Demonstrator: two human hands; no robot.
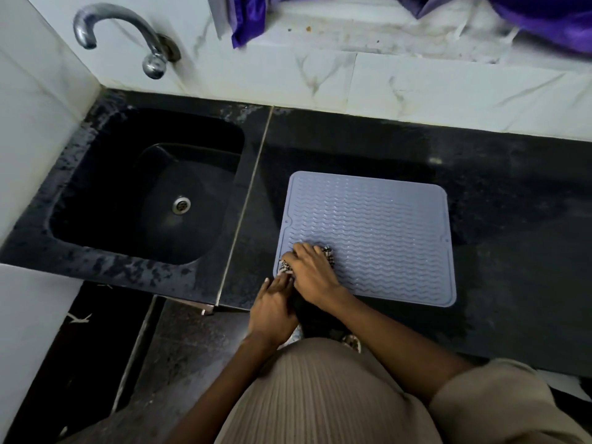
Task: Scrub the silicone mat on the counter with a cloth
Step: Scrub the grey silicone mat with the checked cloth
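Head view puts the silicone mat [368, 238] flat on the black surface [512, 251], lying just right of the sink [144, 193], its long edges running roughly parallel to the front edge. Pale lilac with wavy ridges and a raised rim, it looks soft, light and floppy; I judge it would slide or buckle under a hard push, so it wants pinning at an edge or corner while the middle is rubbed. The ridges should catch fabric rather than let it glide.

A checked cloth [327, 251] is bunched on the mat's near-left part, well away from its far-right corner. The right hand [312, 272] covers it, fingers curled down over the wad, so its grip is closed around the cloth. The left hand [272, 307] sits at the mat's near-left corner, on the sink side, fingers fairly straight and laid against that edge; whether it pinches the rim I cannot tell.

Beyond the sink, a curved chrome tap [121, 36] juts from the marble-patterned wall, and purple fabric [544, 20] lies on the ledge behind the mat.
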